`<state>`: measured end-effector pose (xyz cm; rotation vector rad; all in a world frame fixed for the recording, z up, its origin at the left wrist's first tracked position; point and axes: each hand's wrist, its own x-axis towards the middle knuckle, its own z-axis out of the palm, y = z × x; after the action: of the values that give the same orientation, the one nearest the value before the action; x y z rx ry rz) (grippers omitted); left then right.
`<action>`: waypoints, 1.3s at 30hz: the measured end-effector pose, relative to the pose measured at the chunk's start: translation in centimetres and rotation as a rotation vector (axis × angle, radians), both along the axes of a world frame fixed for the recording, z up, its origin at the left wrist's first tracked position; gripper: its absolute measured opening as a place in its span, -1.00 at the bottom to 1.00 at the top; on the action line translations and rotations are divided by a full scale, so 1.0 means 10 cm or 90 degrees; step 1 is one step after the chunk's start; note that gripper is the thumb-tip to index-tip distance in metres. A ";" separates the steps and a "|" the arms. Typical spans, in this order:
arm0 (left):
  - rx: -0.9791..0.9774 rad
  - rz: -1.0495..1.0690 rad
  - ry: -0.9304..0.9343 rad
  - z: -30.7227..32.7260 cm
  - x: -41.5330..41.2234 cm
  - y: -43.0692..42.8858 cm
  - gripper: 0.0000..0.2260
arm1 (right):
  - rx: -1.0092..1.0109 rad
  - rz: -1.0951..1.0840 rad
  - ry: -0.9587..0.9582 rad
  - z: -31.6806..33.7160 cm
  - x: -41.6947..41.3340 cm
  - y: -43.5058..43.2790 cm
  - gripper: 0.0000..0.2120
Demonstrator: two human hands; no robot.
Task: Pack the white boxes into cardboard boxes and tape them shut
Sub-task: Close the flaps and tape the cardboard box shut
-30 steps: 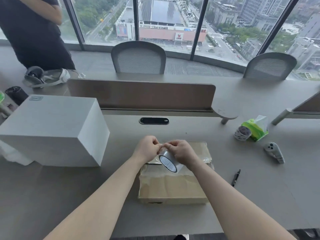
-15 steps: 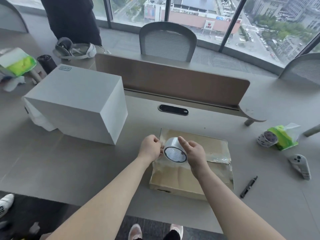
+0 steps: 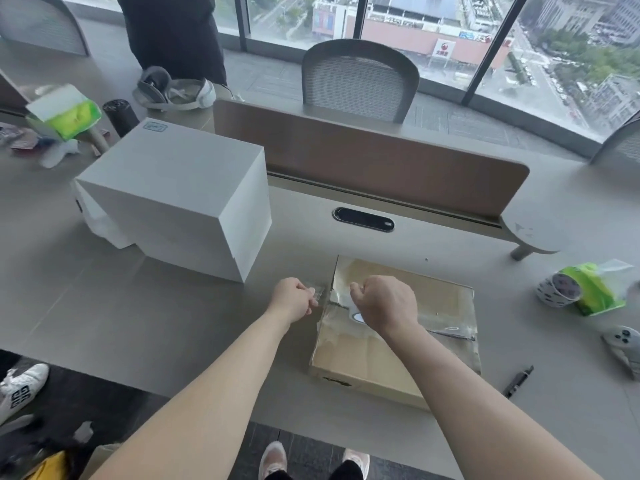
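Both clamped: L grip [image 3: 292, 300] on tape end [image 3: 320, 293], R grip [image 3: 385, 303] on roll [image 3: 357, 316] atop box [image 3: 446, 303].

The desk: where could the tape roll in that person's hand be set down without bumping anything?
Widest bare desk: nearer than the white box, left of the left hand. Another strip lies between the cardboard box and the cable slot. Crowded right: spare tape roll, green pack, controller, pen.
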<state>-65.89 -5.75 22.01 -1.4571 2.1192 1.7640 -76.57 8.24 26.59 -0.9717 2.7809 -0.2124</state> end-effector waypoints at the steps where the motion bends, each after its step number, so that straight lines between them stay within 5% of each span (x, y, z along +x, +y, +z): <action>1: 0.012 0.006 -0.003 -0.02 0.00 0.01 -0.80 | 0.015 0.006 0.009 -0.02 0.02 -0.03 -0.56; 22: 0.122 0.110 -0.035 -0.63 -0.23 0.14 -0.89 | 0.073 -0.009 0.055 -0.11 0.11 -0.26 -0.68; 27: 0.048 -0.069 -0.119 -0.41 -0.22 0.28 -0.70 | 0.076 -0.027 0.051 -0.11 0.12 -0.27 -0.66; 29: 0.120 0.078 -0.094 -0.41 -0.21 0.25 -0.70 | 0.072 -0.028 0.054 -0.10 0.13 -0.26 -0.67; 31: 0.030 0.067 -0.126 -0.46 -0.19 0.25 -0.73 | 0.062 -0.029 0.052 -0.10 0.14 -0.25 -0.67; 35: -0.119 -0.025 0.011 -0.32 -0.10 0.39 -0.76 | 0.011 -0.032 0.014 -0.11 0.12 -0.22 -0.60; 39: -0.220 -0.197 0.059 -0.27 -0.02 0.53 -0.56 | -0.152 -0.038 -0.081 -0.16 0.04 -0.08 -0.74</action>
<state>-66.08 -0.43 19.36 -1.0319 2.6291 1.4360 -76.20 7.47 25.01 -0.8899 2.7121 -0.6049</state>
